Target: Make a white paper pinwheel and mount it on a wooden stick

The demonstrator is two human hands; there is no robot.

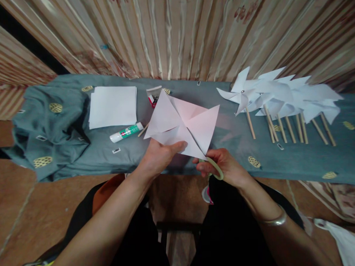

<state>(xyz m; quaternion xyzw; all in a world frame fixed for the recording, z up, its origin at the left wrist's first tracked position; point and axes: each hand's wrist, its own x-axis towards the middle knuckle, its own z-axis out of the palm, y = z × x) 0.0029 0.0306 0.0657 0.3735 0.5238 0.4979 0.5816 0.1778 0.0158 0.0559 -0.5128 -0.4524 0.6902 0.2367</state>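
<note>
A white sheet of paper (165, 118) with slits running in from its corners is raised above the front of the cloth-covered table. Its near left edge is pinched by my left hand (161, 155), thumb on top and the fingers hidden underneath. My right hand (218, 166) is closed round scissors (216, 169) with pale green handles, at the paper's near right corner. The blades are mostly hidden by the sheet, so I cannot tell how far apart they are.
White paper stack (113, 106) and glue stick (126, 132) lie to the left on the grey-green cloth (237, 146). Behind the sheet is a small red and white box (153, 100), partly hidden. Several paper pinwheels (281, 91) on wooden sticks overlap at the right. A pleated curtain (173, 35) hangs behind.
</note>
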